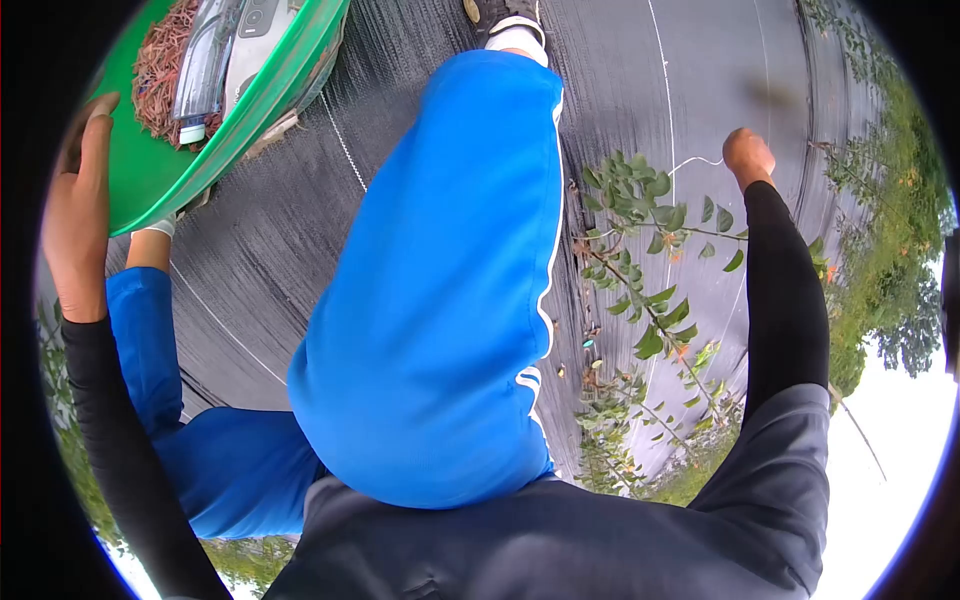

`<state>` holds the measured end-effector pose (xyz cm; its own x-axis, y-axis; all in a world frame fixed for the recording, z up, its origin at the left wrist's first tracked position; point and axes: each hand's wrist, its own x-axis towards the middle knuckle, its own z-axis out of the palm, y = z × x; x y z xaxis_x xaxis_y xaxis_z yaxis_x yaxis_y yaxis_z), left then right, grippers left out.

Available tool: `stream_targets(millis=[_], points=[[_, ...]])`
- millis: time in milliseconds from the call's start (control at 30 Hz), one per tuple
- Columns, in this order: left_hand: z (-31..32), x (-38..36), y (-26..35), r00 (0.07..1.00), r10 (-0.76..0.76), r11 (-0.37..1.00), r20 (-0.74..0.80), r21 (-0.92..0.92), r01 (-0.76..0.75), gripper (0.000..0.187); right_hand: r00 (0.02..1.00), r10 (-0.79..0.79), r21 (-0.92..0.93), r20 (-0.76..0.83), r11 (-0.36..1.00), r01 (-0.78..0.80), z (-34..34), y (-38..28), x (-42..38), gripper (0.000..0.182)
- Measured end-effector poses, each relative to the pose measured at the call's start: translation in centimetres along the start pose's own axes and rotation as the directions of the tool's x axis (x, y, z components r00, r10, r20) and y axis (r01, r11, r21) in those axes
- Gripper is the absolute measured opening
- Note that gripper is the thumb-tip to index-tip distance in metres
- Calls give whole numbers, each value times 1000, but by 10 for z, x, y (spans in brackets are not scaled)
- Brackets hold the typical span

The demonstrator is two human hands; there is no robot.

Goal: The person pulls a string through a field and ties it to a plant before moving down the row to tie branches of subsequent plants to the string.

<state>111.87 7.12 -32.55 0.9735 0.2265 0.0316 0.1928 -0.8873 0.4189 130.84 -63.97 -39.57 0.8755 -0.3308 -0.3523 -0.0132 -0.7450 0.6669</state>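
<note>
At the left edge, my left hand (85,190) grips the rim of a green plastic basin (135,185), its thumb along the edge and its other fingers partly hidden. The basin holds a pile of short reddish-brown strips (160,75), a clear plastic bottle (205,70) with a white cap, and a pale device with buttons (255,50). Out to the right, my right hand (748,157) is closed at the end of a thin white string (698,161). That string runs from beside a leafy branch (640,190). The fingertips of the right hand are hidden.
Black ground sheet (610,60) with thin white lines covers the ground. Thorny-looking leafy branches (660,320) with orange flowers reach across it between my leg and right arm. My blue-trousered leg (440,280) fills the middle. Taller greenery (890,230) stands along the right.
</note>
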Motion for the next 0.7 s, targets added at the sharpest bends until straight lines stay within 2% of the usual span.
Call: stream_targets(millis=[100, 133, 200, 267, 300, 367, 433, 467, 500, 533, 567, 600, 633, 700], points=[[3, -2, 0, 1000, 19, 1000, -22, -15, -20, 38, 985, -166, -7, -48, 986, 165, -35, -31, 6, 24], [2, -2, 4, 999, 24, 1000, -24, -15, -24, 38, 986, -161, -4, -49, 987, 161, -37, -34, 8, 24], [1, -2, 13, 999, -44, 990, 13, -136, 46, 37, 976, -217, -139, -38, 968, 209, -41, -40, 13, 24], [0, -4, 20, 999, -40, 989, 15, -144, 42, 36, 993, -81, -122, 82, 988, 91, -26, -8, 8, 25], [-1, -5, 21, 999, -39, 987, 14, -155, 40, 35, 995, 39, -135, 96, 991, -26, -10, 9, 2, 30], [-1, -4, 13, 999, -32, 988, -1, -153, 31, 35, 962, 124, -187, 243, 979, -79, 17, 42, -6, 36], [2, 0, 9, 1000, 4, 986, -11, -166, -6, 35, 932, 107, -158, 347, 986, -54, 17, 53, -13, 38], [3, 2, 8, 1000, -1, 982, -12, -189, -1, 35, 950, -43, -38, 309, 998, 57, 14, 58, -10, 40], [3, 3, 8, 1000, -7, 977, -13, -214, 4, 35, 950, -186, 76, 249, 982, 173, 2, 61, -12, 41], [3, 3, 8, 1000, 10, 974, -20, -227, -14, 35, 951, -283, 140, -127, 944, 300, -8, 62, -23, 39], [3, 1, 9, 1000, -25, 972, 2, -235, 25, 35, 810, -322, 138, -491, 889, 437, -22, 59, -35, 37], [3, -1, 12, 998, -62, 968, 25, -242, 66, 35, 672, -286, 178, -683, 827, 533, -55, 58, -59, 30], [3, -2, 15, 998, -53, 965, 15, -255, 55, 35, 499, -218, 181, -839, 752, 633, -86, 57, -91, 24], [2, -5, 21, 994, -103, 973, 28, -206, 107, 34, 585, 94, 529, -805, 559, 638, -107, 60, -169, 17]])
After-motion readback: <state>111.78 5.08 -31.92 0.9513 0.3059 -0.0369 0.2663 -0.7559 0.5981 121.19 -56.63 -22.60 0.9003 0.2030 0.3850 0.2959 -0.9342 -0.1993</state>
